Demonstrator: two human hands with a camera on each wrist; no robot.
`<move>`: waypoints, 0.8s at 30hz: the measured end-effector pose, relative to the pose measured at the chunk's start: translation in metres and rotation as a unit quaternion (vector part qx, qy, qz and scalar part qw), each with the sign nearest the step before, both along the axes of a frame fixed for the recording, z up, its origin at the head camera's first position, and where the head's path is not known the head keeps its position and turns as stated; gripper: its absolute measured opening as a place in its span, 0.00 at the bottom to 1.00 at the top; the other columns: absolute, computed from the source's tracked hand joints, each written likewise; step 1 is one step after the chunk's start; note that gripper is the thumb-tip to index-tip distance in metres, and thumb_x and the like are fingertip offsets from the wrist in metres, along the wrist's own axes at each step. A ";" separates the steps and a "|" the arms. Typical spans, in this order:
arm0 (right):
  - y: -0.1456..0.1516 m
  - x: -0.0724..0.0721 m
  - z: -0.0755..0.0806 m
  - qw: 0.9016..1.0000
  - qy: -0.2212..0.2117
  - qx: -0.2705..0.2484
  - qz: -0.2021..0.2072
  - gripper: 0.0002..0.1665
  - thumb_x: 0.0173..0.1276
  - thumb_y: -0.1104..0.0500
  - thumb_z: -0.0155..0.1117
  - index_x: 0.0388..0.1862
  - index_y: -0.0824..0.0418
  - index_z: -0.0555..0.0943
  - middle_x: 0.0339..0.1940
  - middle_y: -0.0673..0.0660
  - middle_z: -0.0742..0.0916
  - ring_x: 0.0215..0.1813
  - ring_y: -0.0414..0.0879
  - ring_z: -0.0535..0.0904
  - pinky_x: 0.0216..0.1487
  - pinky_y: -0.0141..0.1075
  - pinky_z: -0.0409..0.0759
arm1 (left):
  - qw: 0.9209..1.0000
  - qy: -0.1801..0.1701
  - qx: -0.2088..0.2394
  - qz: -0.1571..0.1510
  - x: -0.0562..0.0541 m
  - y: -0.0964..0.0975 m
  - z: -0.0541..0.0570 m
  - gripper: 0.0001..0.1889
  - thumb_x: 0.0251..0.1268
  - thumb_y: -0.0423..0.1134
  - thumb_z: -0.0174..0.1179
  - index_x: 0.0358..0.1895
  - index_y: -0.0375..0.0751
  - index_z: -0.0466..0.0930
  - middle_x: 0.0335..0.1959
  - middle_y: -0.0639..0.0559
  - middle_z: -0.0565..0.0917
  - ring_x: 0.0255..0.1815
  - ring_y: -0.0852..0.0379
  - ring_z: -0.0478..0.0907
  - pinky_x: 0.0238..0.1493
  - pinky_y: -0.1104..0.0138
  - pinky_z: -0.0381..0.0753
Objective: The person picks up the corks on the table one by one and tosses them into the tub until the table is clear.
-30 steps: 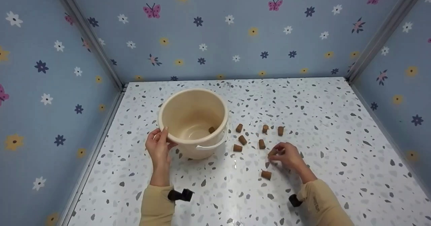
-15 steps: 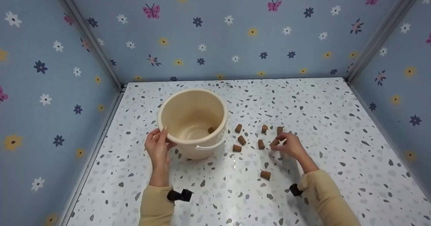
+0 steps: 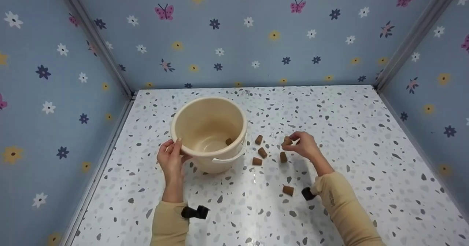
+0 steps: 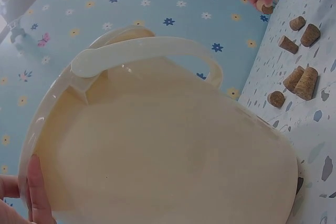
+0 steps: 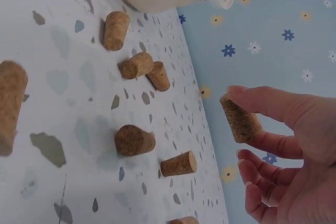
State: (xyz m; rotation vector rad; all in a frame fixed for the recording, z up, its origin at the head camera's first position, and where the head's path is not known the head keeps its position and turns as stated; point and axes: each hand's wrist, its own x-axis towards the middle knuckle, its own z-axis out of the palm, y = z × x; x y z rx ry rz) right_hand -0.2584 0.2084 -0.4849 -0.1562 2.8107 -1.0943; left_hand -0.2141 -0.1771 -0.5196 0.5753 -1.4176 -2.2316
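Note:
A cream bucket [image 3: 209,158] stands upright on the table, its white handle [image 3: 231,157] hanging down on the right. My left hand [image 3: 171,163] holds the bucket's rim at the near left, thumb on top. Inside the bucket one cork [image 3: 229,142] lies on the bottom. Between thumb and index finger my right hand [image 3: 306,145] pinches another cork [image 5: 241,119], lifted off the table in the right wrist view. Below that hand and towards the bucket, several tapered corks lie on the table, among them a cork [image 3: 262,152] near the bucket and a cork [image 3: 288,190] closer to me.
The white speckled table [image 3: 348,158] is bounded by blue flowered walls [image 3: 238,37] at the back and both sides. Black wrist mounts [image 3: 196,212] sit on both sleeves.
My right hand has moved away from me and left with the pinched cork, now over the farther corks. The left hand and bucket stay put.

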 end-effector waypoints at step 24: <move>-0.066 -0.006 0.052 0.991 0.083 -0.097 0.052 0.20 0.50 0.52 0.70 0.37 0.61 0.77 0.36 0.55 0.78 0.39 0.52 0.73 0.35 0.39 0.73 | 0.998 0.053 -0.034 0.024 -0.047 -0.026 -0.094 0.27 0.45 0.51 0.67 0.46 0.38 0.72 0.34 0.35 0.79 0.20 0.46 0.76 0.16 0.54 0.78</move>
